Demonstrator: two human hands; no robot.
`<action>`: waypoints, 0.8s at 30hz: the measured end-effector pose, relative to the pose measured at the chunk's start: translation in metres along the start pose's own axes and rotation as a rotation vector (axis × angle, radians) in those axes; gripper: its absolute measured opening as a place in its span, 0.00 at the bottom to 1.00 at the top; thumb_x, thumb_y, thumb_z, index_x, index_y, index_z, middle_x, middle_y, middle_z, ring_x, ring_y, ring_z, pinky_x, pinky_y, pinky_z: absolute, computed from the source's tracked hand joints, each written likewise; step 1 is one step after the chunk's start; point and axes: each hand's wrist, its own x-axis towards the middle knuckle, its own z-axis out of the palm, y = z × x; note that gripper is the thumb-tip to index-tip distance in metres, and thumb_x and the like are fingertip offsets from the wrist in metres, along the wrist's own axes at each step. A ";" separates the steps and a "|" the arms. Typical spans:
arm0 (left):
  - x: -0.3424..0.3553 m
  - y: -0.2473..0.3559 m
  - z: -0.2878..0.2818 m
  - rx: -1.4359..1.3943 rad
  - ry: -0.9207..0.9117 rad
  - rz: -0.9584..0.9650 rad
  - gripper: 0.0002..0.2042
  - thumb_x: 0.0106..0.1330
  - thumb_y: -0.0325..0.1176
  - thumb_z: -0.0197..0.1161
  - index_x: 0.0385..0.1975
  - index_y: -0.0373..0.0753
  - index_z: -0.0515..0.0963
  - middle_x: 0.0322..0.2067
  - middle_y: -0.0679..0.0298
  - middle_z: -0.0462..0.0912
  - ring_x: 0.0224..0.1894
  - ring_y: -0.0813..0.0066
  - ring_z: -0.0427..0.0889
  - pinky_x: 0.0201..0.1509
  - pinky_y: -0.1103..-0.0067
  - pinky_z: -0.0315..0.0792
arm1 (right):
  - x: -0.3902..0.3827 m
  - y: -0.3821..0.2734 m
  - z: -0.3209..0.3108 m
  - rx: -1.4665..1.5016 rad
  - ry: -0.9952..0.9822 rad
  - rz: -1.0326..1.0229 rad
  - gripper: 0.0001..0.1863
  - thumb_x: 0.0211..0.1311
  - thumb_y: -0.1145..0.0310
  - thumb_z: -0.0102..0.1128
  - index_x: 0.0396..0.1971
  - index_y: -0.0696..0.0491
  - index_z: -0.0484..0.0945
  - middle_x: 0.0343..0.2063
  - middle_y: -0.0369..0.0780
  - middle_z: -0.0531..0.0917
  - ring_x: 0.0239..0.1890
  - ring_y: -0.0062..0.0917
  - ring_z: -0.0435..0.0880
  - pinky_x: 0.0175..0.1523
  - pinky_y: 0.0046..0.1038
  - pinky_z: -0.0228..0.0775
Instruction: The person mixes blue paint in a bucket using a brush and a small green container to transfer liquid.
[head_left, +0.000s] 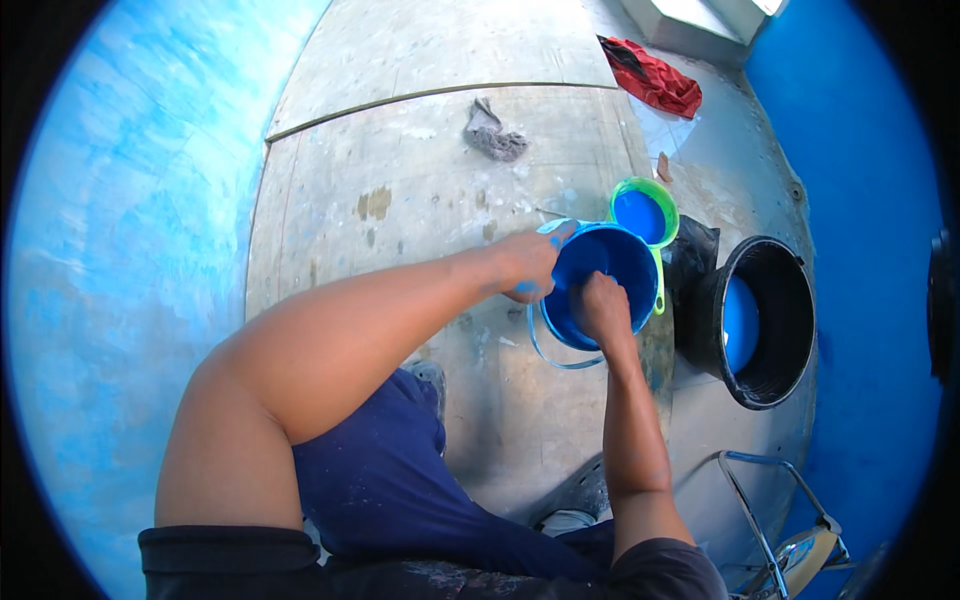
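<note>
A blue bucket (628,256) stands on the wooden boards in front of me, its mouth facing up and its handle hanging on the near left side. My left hand (532,264), smeared with blue paint, is closed on the bucket's left rim. Inside the bucket's mouth is my right hand (604,304), fingers curled in; whatever it grips is hidden below the fist. A green dipper (671,228) holding blue paint sits just beyond the bucket, and its handle runs down along the bucket's right side.
To the right stands a black tub (795,340) with blue paint inside, next to a black plastic bag (693,250). A grey rag (494,134) lies on the boards (380,150). Farther off is a red cloth (660,82). A metal-framed chair (790,545) stands lower right. Blue-painted walls flank both sides.
</note>
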 end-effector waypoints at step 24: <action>0.001 0.005 -0.009 0.063 -0.111 -0.011 0.46 0.61 0.33 0.65 0.75 0.31 0.43 0.45 0.41 0.84 0.49 0.44 0.83 0.51 0.64 0.77 | -0.001 -0.021 0.009 0.241 0.018 -0.110 0.08 0.57 0.71 0.63 0.26 0.61 0.83 0.27 0.56 0.82 0.33 0.53 0.83 0.39 0.47 0.75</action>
